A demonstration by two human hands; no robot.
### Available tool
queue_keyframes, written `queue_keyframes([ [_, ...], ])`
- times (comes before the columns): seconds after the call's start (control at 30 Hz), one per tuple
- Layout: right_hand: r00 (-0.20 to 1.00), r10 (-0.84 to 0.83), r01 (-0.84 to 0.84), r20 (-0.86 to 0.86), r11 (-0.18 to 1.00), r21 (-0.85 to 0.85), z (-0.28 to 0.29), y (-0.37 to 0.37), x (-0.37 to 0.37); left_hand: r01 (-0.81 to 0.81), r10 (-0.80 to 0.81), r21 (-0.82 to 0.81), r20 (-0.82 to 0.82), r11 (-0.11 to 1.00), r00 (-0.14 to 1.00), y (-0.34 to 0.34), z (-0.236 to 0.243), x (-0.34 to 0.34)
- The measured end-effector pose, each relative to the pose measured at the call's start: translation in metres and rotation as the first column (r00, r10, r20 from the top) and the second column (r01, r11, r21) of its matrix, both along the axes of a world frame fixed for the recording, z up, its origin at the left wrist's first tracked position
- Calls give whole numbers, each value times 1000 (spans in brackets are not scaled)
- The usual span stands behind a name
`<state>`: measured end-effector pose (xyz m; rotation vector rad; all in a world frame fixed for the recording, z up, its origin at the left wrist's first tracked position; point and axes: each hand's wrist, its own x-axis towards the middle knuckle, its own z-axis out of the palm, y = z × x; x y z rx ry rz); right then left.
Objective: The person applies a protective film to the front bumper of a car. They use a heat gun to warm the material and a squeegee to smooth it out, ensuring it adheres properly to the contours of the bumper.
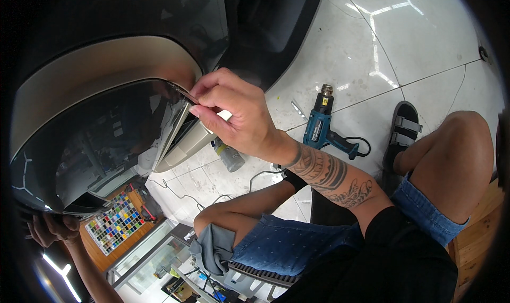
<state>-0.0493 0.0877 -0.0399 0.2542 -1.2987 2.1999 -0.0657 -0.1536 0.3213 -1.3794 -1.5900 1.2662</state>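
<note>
A glossy black curved panel (90, 138) of a vehicle fills the left, bordered by a beige painted band (106, 58). At the panel's right end my right hand (234, 109), its forearm tattooed, is closed in a pinch. Between thumb and fingers is a thin dark strip-like piece (185, 94), lying along the panel edge; its exact kind is unclear. Just below the fingertips a narrow gap shows beside a beige edge piece (186, 146). My left hand (53, 229) is in shadow at the panel's lower left edge, its fingers bent and partly hidden against it.
A teal and black heat gun (320, 123) with a cord lies on the tiled floor (361, 69). Near it are a spray bottle (229, 155) and a small silvery piece (298, 110). A grey cloth (212, 247) hangs over my leg. A board of coloured swatches (114, 223) is at lower left.
</note>
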Motion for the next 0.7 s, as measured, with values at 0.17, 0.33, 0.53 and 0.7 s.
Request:
queue_keyframes([
  [0.17,1000,-21,21,-8,1000,3,-2,-1,-1,14,-14,20,30,1000,999,7,-1,-2],
  [0.33,1000,-24,24,2,1000,-2,-1,-2,0,30,-31,40,34,999,999,8,0,-2],
  [0.53,999,-44,44,6,999,10,-3,-3,0,25,-26,48,23,999,999,8,-3,-2],
  [0.7,999,-50,49,19,998,50,-9,-3,-1,6,-5,27,-28,1000,1000,3,-2,2],
])
